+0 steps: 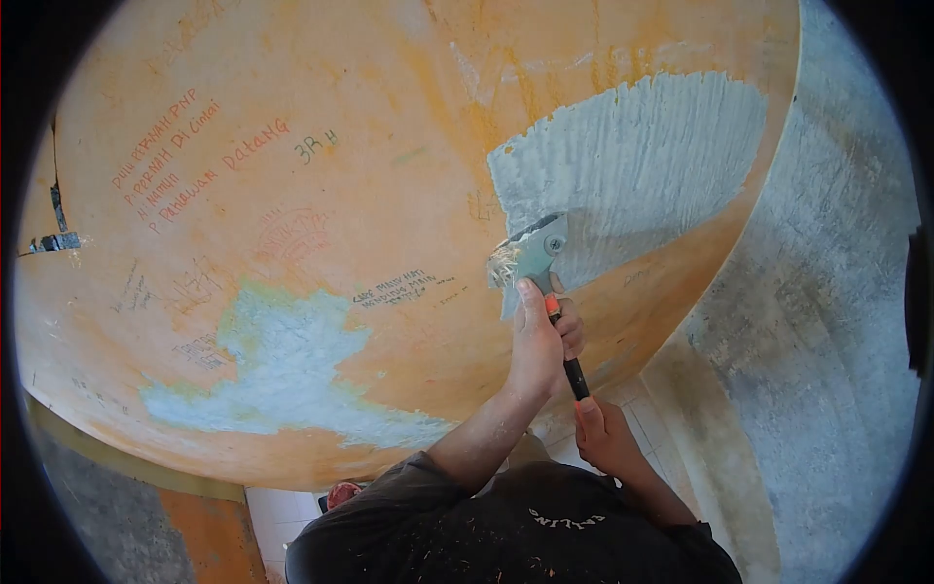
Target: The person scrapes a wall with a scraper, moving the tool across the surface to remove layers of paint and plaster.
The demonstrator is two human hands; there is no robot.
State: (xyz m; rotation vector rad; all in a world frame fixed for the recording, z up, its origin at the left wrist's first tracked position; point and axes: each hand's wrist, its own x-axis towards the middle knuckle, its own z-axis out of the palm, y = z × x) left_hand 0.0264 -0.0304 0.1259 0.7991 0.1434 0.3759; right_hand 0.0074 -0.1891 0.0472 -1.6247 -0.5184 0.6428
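- Scraper, grey metal head, black handle, orange collar (538, 255), at lower-left edge of bared grey patch (642, 156) on orange painted wall (321, 117).
- Left hand (538, 341) grips handle near head; right hand (603, 435) closed on its end.
- We'd expect gouging if blade tips steep; a slip scrapes knuckles.
- Blade edge hidden behind paint curls (502, 263).

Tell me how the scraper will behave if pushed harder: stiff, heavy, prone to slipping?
Probably stiff: the scraper has a bolted metal head and shows no bend. Likely light: the left hand steers it near the head, the right hand only backs the handle end. It may skid on the painted wall.
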